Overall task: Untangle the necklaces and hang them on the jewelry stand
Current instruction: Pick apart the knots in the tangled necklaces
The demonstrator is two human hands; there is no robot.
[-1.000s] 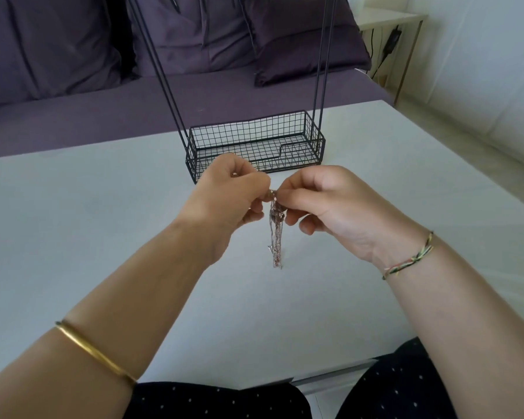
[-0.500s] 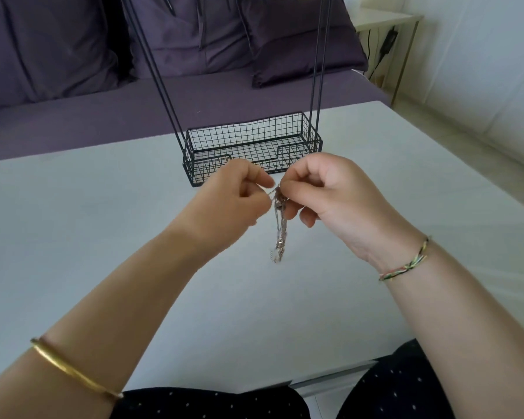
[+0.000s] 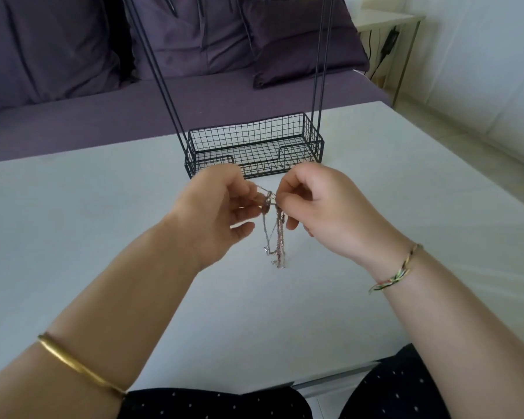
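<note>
1. My left hand (image 3: 218,213) and my right hand (image 3: 321,207) both pinch the top of the tangled necklaces (image 3: 274,237), with the fingers curled.
2. The tangle hangs between my hands, over the table (image 3: 103,237), just in front of the jewelry stand (image 3: 254,149).
3. I think I must pull softly, one loop at a time; a hard pull can tighten the knot.
4. The chains look thin, so a light grip is best.

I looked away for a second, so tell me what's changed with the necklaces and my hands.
The left hand and right hand have drawn slightly apart, pulling the top of the necklaces from one tight bunch into separate strands between the fingertips. Both hands keep pinching the chains; nothing was let go. The jewelry stand stayed put on the table.
</note>
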